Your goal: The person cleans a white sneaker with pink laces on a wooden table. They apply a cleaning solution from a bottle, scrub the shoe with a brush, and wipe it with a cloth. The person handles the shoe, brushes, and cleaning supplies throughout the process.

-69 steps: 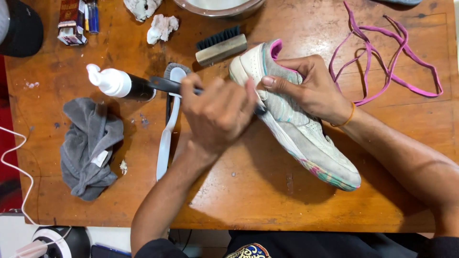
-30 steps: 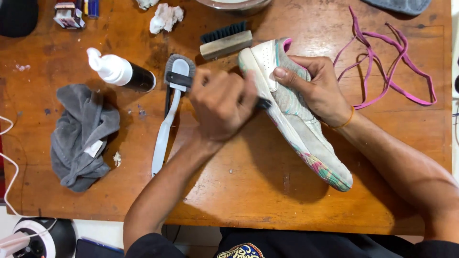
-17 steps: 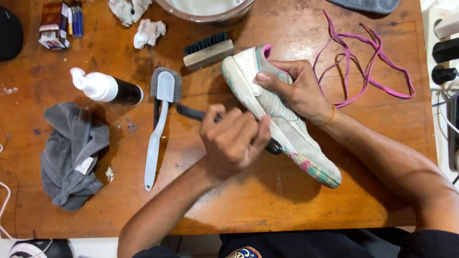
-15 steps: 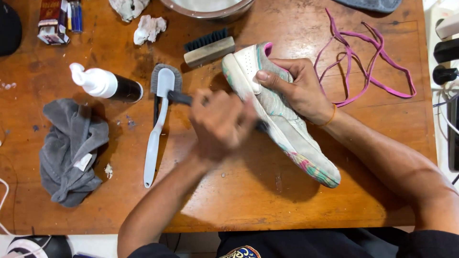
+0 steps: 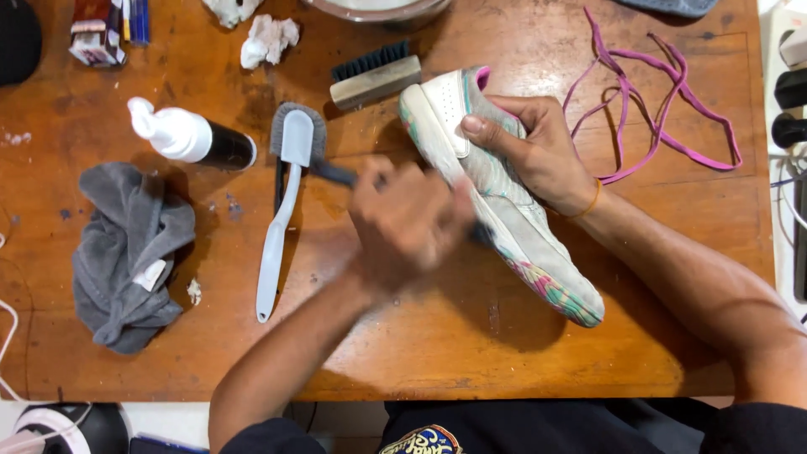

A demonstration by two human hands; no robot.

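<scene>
A white sneaker [image 5: 538,244] with a pink lining and a multicoloured toe lies on its side across the wooden table [image 5: 588,336]. My right hand [image 5: 538,151] grips it around the heel and collar. My left hand [image 5: 408,223], blurred by motion, is closed on a dark-handled brush [image 5: 336,174] pressed against the shoe's side near the midsole; the brush head is hidden behind the hand.
A long white-handled brush [image 5: 282,210], a wooden block brush [image 5: 374,76], a white and black pump bottle [image 5: 189,139], a crumpled grey cloth [image 5: 126,252], pink laces [image 5: 656,92], white wads [image 5: 269,38] and a metal bowl [image 5: 378,10] lie around.
My left hand has been moving the dark brush back and forth along the shoe's side. The right hand keeps its hold on the heel. The camera view shifted slightly.
</scene>
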